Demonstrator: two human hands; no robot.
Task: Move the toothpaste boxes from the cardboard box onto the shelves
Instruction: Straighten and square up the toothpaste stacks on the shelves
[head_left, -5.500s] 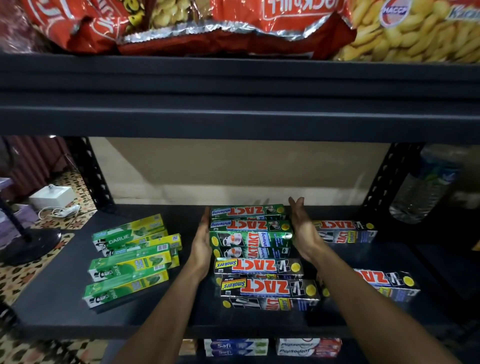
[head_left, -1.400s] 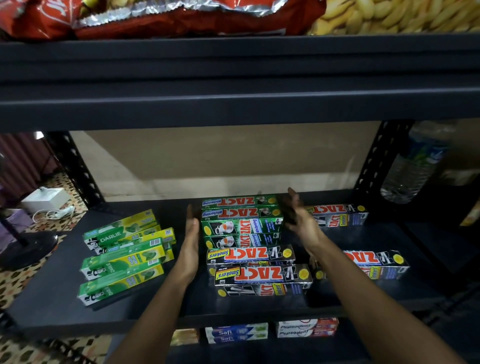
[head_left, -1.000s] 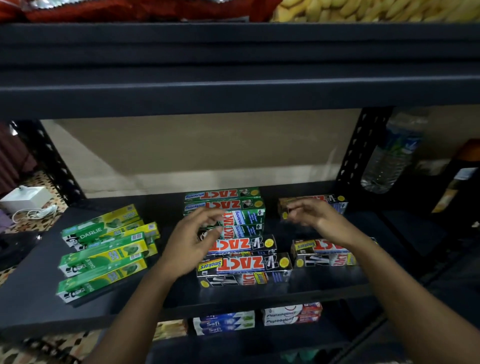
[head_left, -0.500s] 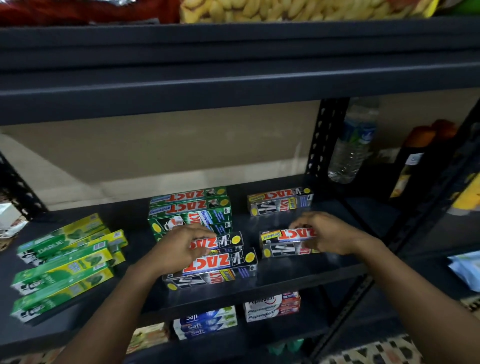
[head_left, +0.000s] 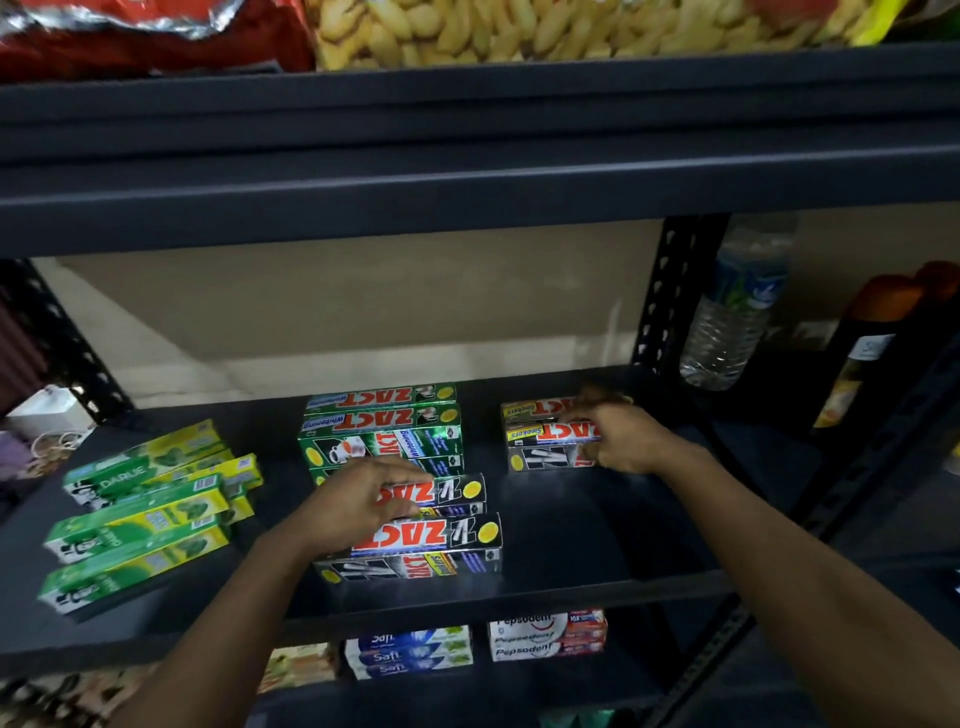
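Observation:
Toothpaste boxes lie on the dark middle shelf (head_left: 597, 525). Two green Zact Whitening boxes (head_left: 384, 431) sit at the back of the centre pile. In front of them are two black Zact Smokers boxes (head_left: 431, 540). My left hand (head_left: 358, 506) lies on top of these, fingers curled over the rear one. On the right, my right hand (head_left: 623, 439) grips the right end of another black Zact box (head_left: 545, 447), which sits tight against a second one (head_left: 530, 408) behind it. Green and yellow Darlie boxes (head_left: 145, 509) are spread at the left. The cardboard box is out of view.
The shelf above (head_left: 467, 171) hangs low and carries snack bags (head_left: 519, 26). A perforated upright (head_left: 665, 291) closes the bay on the right, with a water bottle (head_left: 732, 312) past it. Safi boxes (head_left: 410, 652) and Pepsodent boxes (head_left: 545, 634) lie on the shelf below.
My right hand left the centre pile, took the front right black Zact box and slid it back against the rear one. My left hand settled on the front black boxes. The view swung right.

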